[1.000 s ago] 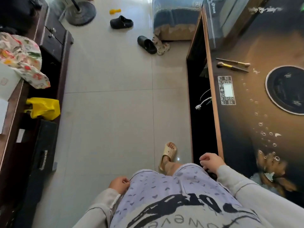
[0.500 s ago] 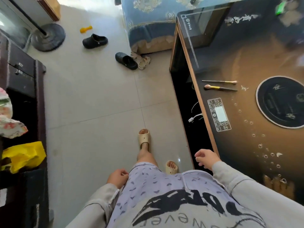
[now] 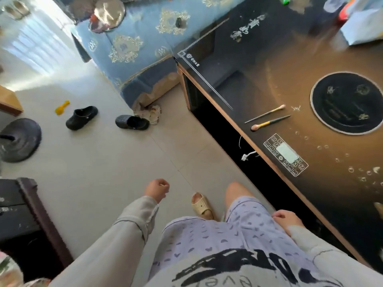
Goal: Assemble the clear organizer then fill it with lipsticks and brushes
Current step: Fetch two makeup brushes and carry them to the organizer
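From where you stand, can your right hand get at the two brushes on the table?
Probably yes, with a step or a lean forward. The right hand hangs empty beside the edge of the table, and nothing stands on the table between it and the brushes.

floor (image 3: 103, 162): black clog (image 3: 81, 117) near yellow toy (image 3: 62, 104) | fan base (image 3: 19, 139) | beige slipper (image 3: 202, 206)

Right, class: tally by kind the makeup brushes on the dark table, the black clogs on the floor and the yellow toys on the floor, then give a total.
makeup brushes: 2
black clogs: 2
yellow toy: 1
Total: 5
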Available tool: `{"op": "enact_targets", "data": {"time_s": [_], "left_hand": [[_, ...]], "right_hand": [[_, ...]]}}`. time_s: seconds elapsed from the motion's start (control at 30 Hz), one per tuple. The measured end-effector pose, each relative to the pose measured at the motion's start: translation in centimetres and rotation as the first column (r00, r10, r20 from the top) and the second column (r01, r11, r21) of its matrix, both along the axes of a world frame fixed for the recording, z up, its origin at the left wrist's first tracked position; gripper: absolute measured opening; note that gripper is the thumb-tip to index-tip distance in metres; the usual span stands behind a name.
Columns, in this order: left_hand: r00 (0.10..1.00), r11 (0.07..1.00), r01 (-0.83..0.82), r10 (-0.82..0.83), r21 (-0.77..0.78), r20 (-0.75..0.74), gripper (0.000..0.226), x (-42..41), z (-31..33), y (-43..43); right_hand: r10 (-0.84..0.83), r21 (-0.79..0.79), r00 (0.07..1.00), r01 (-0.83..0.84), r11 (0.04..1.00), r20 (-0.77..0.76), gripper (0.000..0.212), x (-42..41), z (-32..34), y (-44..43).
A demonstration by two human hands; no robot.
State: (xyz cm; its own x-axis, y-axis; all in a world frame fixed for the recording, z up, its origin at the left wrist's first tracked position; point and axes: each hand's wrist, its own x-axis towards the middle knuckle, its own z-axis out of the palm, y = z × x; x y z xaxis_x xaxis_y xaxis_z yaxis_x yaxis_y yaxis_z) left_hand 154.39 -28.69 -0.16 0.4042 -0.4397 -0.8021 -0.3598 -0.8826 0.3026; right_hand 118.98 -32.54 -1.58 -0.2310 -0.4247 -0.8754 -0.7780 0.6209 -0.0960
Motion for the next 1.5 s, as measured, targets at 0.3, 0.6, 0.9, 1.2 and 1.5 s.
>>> {"op": "enact_targets", "data": {"time_s": [0.3,0.6,0.9,1.2,1.5], "left_hand": [[0.940,0.932,0.340,-0.333,0.126,-0.074,0.033,-1.4,-2.0,-6.6],[0.826,0.801,0.561,-0.559,0.208,-0.071,0.022,-2.2,-3.3,-14.6],[0.693,0.682,0.720,-0.715,0.131,-0.088,0.026,-5.4,-3.5,-25.2],[0.494,0.491,0.869,-0.866,-0.058,0.081,0.028,-14.4,-5.0,-34.5],[0.320,0.306,0.948,-0.898,-0.094,0.303,0.036,-21.5,-8.1,-38.0]], "right_hand": [[-0.170,0.065,0.984,0.167,0.984,0.044,0.020,2.0,-0.6,-3.9],[-0.373,-0.041,0.923,0.378,0.925,0.090,0.033,1.0,-1.5,-10.6],[-0.467,-0.017,0.877,0.472,0.882,0.113,0.030,1.2,-1.1,-13.0],[-0.454,-0.107,0.871,0.478,0.872,0.186,0.021,2.7,-3.1,-21.5],[-0.426,-0.254,0.902,0.398,0.881,-0.064,0.035,4.7,-6.8,-29.3]]}}
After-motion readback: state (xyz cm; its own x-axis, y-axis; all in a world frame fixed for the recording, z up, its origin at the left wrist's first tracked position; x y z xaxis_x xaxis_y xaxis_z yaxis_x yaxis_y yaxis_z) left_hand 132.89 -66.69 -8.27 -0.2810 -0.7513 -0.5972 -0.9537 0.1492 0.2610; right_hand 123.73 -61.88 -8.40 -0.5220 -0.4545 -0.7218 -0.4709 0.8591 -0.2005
